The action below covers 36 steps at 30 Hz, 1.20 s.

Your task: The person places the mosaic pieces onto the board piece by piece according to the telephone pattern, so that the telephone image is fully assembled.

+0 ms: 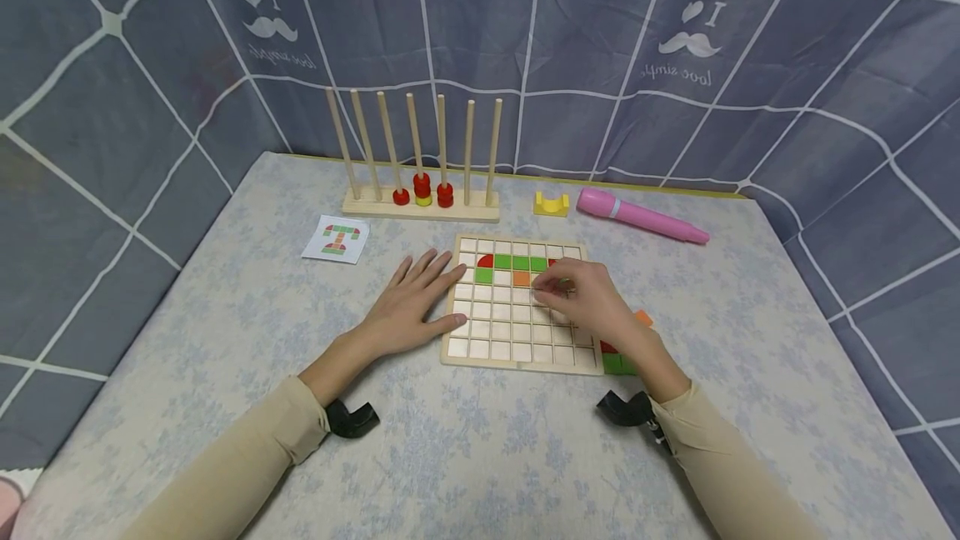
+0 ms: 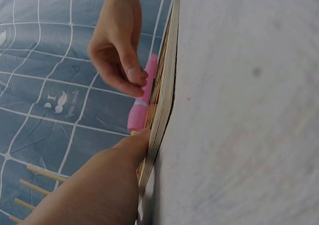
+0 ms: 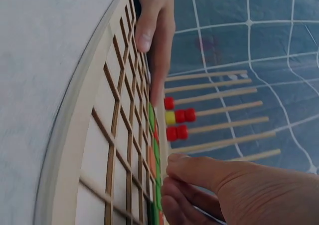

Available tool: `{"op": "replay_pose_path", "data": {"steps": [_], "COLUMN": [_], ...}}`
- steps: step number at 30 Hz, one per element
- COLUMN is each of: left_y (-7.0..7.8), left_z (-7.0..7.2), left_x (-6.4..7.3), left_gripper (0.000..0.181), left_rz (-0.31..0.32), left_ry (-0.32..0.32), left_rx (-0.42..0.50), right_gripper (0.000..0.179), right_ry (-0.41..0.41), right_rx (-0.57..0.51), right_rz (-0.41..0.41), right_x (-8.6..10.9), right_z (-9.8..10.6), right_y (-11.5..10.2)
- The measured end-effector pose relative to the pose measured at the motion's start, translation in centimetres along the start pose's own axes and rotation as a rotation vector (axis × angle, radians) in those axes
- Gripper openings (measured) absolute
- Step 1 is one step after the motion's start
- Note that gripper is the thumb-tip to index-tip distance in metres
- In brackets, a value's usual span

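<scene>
My left hand (image 1: 411, 307) lies flat with fingers spread, thumb and fingertips at the left edge of a wooden grid board (image 1: 480, 351). Over the board's upper right part, my right hand (image 1: 581, 294) hovers with loosely curled fingers. Its thumb and index tips stand slightly apart beside an orange square tile (image 1: 521, 278), and no piece shows between them. A row of green tiles (image 1: 520, 262) runs from a red rounded tile (image 1: 486, 261) toward the right hand, which hides its end. One green tile (image 1: 483, 276) sits below the red one.
Loose green tiles (image 1: 618, 363) and an orange piece (image 1: 643, 318) lie right of the board, partly under the right forearm. Left stands a pattern card (image 1: 336, 239). Behind are a peg rack (image 1: 420, 208) with rings, a yellow block (image 1: 551, 205) and a pink pen-shaped object (image 1: 642, 216).
</scene>
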<state>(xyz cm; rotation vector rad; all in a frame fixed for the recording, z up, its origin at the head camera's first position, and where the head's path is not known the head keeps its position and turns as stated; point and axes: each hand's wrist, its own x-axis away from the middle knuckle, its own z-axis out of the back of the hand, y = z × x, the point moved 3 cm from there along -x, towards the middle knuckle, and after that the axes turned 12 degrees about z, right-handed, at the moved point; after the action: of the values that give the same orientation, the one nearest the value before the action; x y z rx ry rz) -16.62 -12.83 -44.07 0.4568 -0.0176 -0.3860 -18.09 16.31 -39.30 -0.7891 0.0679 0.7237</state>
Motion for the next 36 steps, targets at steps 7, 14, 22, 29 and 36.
{"op": "replay_pose_path", "data": {"steps": [7,14,22,29,36], "left_y": [0.1,-0.2,-0.2,-0.3,-0.2], "left_z": [-0.1,0.0,-0.1,0.0,0.0], "left_x": [-0.1,0.1,-0.1,-0.1,0.0], "left_gripper": [0.081,0.081,0.082,0.08,0.081], "left_rz": [-0.002,0.015,0.009,0.013,0.004], "left_ry": [-0.007,-0.012,-0.014,-0.019,-0.009], "left_rx": [-0.005,-0.015,-0.019,-0.017,-0.01], "right_gripper": [0.015,0.02,0.025,0.024,0.017], "right_ry": [0.045,0.074,-0.034,-0.121,-0.118], "right_rx": [0.029,0.056,0.09,0.107,0.077], "right_rz": [-0.039,-0.129,-0.203,-0.228,-0.225], "right_x": [2.9,4.2,5.8,6.2,6.2], "right_z": [2.4,4.5,6.0,5.7,5.6], "right_y": [1.3,3.0,4.5,5.0,5.5]}}
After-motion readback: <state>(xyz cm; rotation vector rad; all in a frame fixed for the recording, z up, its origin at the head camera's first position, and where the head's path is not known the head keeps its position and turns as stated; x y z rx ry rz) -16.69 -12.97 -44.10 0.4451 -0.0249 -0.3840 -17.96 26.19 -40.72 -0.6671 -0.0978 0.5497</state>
